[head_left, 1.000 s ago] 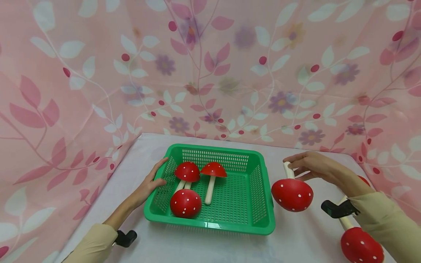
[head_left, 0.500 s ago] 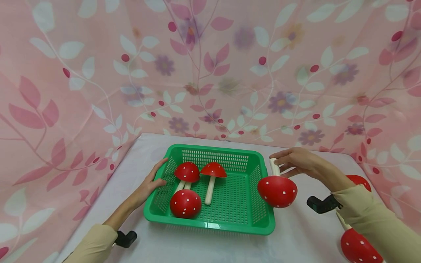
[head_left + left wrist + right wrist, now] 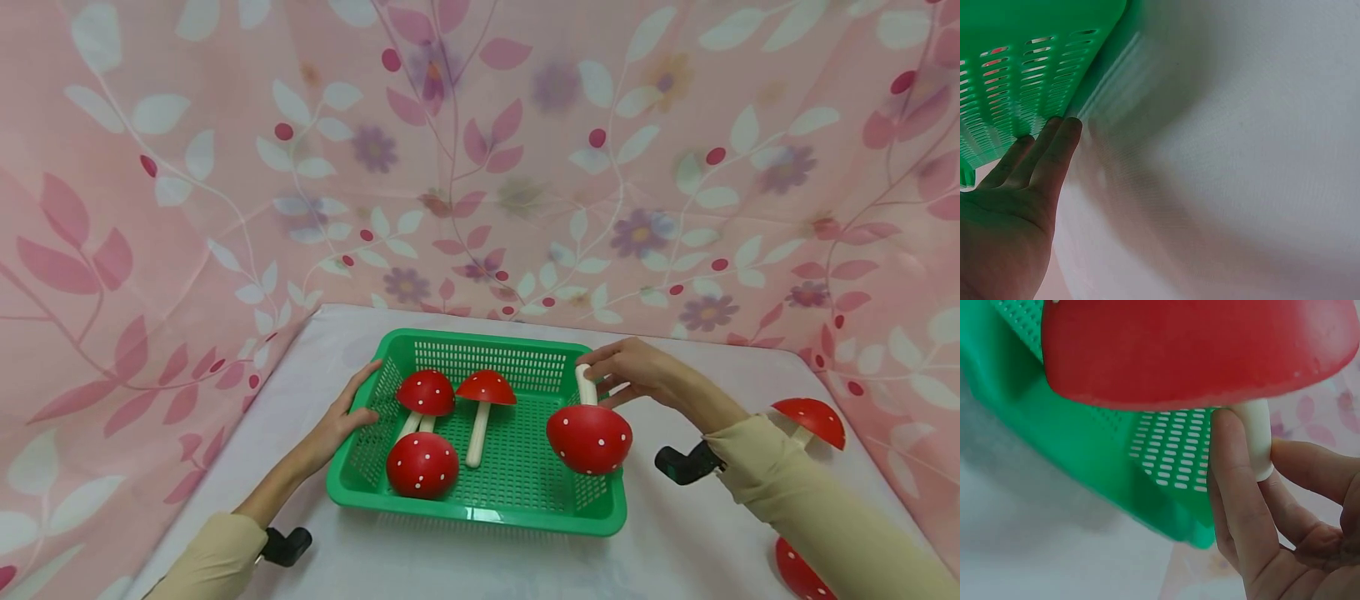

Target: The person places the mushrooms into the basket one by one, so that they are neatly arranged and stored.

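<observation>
A toy mushroom (image 3: 589, 439) with a white-dotted red cap hangs cap-down over the right side of a green plastic basket (image 3: 480, 518). My right hand (image 3: 637, 369) pinches its pale stem (image 3: 1256, 434) between thumb and fingers, as the right wrist view shows. On the basket's left side rests my left hand (image 3: 336, 429). In the left wrist view, its straight fingers (image 3: 1054, 156) touch the perforated outer wall. Inside the basket lie a front mushroom (image 3: 422, 464), a back-left mushroom (image 3: 426, 392) and a middle mushroom (image 3: 480, 433); the front one's stem is partly hidden.
Right of the basket, another mushroom (image 3: 813, 422) lies on the white cloth (image 3: 675, 533), partly behind my right sleeve. A further red cap (image 3: 801, 571) shows at the lower right, mostly covered by that sleeve. A pink floral curtain (image 3: 480, 167) surrounds the table.
My right hand has carried the mushroom leftward, from beside the basket to over its right side. My left hand and the mushrooms in the basket stay put.
</observation>
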Motion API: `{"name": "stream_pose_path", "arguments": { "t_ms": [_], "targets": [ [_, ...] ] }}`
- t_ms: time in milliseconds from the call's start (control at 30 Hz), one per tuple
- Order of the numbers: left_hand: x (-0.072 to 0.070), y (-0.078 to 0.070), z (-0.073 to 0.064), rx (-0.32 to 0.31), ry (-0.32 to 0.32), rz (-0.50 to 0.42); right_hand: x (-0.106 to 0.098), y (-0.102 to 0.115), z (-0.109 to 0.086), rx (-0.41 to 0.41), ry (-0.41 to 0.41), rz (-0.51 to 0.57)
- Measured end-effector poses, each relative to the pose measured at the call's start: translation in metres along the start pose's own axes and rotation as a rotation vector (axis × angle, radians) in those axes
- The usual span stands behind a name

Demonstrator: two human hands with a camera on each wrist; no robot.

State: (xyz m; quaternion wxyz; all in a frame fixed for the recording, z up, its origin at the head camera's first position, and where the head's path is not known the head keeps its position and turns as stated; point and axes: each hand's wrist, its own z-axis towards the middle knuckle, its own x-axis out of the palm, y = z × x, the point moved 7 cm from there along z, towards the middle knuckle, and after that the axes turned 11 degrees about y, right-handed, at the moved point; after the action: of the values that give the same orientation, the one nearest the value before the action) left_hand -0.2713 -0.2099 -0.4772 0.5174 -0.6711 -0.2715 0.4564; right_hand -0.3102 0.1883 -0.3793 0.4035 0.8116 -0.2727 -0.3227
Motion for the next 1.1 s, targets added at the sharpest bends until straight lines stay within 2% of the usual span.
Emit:
{"name": "stream_pose_path", "arguments": {
  "t_ms": [400, 767, 1100],
  "targets": [
    [-0.001, 0.004, 0.001, 0.0, 0.002, -0.003, 0.041, -0.006, 0.025, 0.077, -0.056, 0.024],
    [0.0, 0.001, -0.001, 0.006, 0.005, -0.011, 0.075, -0.011, 0.052, 0.134, -0.011, 0.065],
    [-0.001, 0.0, 0.0, 0.009, 0.004, -0.013, 0.091, -0.017, 0.069, 0.194, -0.004, 0.088]
  ]
}}
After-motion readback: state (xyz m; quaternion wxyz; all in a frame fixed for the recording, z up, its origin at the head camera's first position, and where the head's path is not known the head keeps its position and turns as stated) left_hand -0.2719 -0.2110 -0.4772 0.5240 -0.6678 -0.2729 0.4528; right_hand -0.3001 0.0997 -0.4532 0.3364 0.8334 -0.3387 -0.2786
